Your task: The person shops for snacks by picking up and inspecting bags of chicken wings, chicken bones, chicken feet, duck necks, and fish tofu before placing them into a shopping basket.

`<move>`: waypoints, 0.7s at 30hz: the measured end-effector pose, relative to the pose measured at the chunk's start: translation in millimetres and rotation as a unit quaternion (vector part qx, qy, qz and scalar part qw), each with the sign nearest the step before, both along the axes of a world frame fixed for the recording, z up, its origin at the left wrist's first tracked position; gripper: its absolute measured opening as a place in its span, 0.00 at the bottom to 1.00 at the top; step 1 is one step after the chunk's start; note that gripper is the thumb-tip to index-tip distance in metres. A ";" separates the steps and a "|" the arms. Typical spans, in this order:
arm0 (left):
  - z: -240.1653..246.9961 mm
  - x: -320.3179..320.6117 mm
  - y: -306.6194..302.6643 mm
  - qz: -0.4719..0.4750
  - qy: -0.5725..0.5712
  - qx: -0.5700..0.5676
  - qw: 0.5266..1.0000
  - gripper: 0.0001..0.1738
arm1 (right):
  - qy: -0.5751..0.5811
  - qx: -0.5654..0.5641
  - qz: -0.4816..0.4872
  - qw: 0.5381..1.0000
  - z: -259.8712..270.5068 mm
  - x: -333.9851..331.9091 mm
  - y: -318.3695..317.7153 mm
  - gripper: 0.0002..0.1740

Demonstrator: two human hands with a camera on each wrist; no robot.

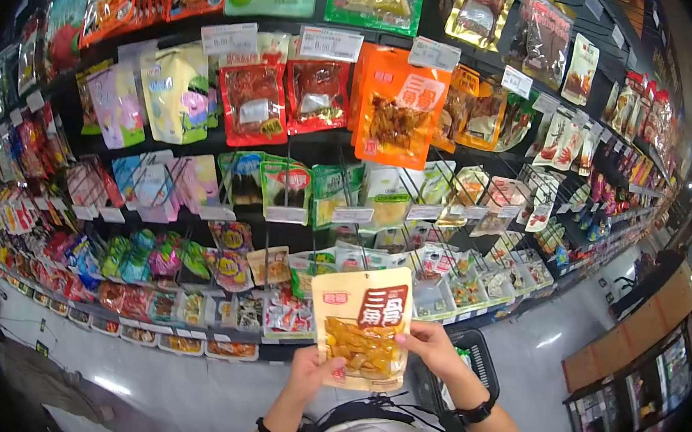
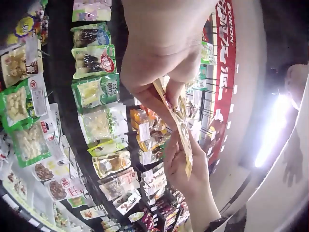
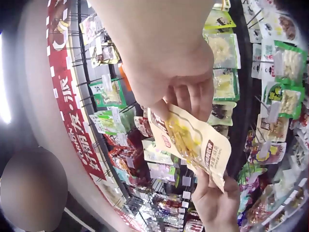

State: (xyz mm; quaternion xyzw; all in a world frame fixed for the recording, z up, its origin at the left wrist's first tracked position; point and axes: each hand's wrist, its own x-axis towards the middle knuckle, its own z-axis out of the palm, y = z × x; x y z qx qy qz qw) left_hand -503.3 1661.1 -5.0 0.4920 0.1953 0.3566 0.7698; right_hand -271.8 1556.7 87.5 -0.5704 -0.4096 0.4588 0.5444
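A cream-coloured snack pouch (image 1: 359,326) with a brown label and a window onto yellowish pieces is held upright, its front facing the head camera. My left hand (image 1: 309,372) grips its lower left edge, thumb on the front. On the opposite edge, a little higher, my right hand (image 1: 435,346) pinches it with the thumb in front. From the left wrist the pouch (image 2: 181,128) shows nearly edge-on between both hands. The right wrist view has its printed front (image 3: 186,140) slanting down from the right hand to the left hand (image 3: 217,203).
Ahead, a shelf wall carries hanging snack bags, among them an orange pouch (image 1: 400,110) and red packs (image 1: 250,102). Price tags (image 1: 330,44) and wire hooks stick out. Low trays (image 1: 430,295) hold small packs. A dark basket (image 1: 477,363) is beside my right forearm.
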 end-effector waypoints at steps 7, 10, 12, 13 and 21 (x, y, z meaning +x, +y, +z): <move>4.7 -0.3 -1.8 0.031 -0.010 -0.017 0.999 0.12 | 0.028 0.009 0.014 0.999 -16.9 8.2 9.3 0.16; 10.6 6.2 -5.8 0.038 0.016 -0.020 0.999 0.11 | 0.028 0.021 0.011 0.999 -21.2 16.9 8.8 0.15; 13.0 9.7 -8.2 0.038 0.035 -0.027 0.998 0.11 | 0.034 0.024 0.018 0.999 -24.2 25.3 8.0 0.15; 19.0 11.9 -10.0 0.037 0.043 -0.029 0.998 0.11 | 0.063 0.027 0.006 0.998 -18.7 24.9 8.2 0.14; 16.2 31.2 -9.7 -0.007 0.078 -0.028 0.997 0.18 | 0.110 0.015 -0.017 0.994 -40.5 60.6 7.2 0.12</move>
